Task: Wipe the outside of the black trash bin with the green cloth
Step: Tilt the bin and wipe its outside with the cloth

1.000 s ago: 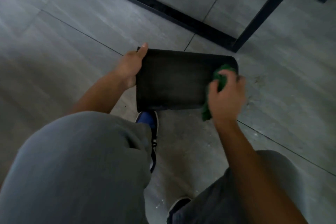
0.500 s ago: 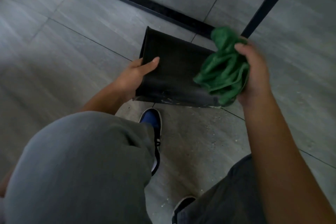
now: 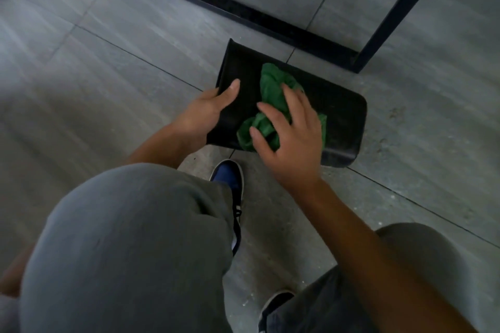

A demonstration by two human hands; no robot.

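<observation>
1. On the grey tiled floor (image 3: 113,43), just in front of the person's blue shoe (image 3: 228,174), the black trash bin (image 3: 343,113) lies tipped over, one broad flat side facing up toward the camera.
2. Its long axis runs from far-left to near-right, and its rounded corners sit at the right end, near the black metal frame (image 3: 243,12) of some furniture beyond it.
3. The left hand (image 3: 205,109) steadies the bin at its left edge: the thumb lies on the upturned face, and the fingers wrap around the edge out of sight, clamped on the bin.
4. The right hand (image 3: 290,138) presses the bunched green cloth (image 3: 272,89) flat against the upturned face, its fingers (image 3: 267,113) spread apart over the cloth rather than closed around it.
5. The cloth sits left of the face's middle, close to the left thumb; part of it pokes out on the far side of the right hand and a little at the near edge.
6. The bare stretch of that face lies to the right of the cloth, so the wipe most likely calls for a stroke along the long axis toward the right end.
7. The right hand is the one placed for it, while the left only holds.
</observation>
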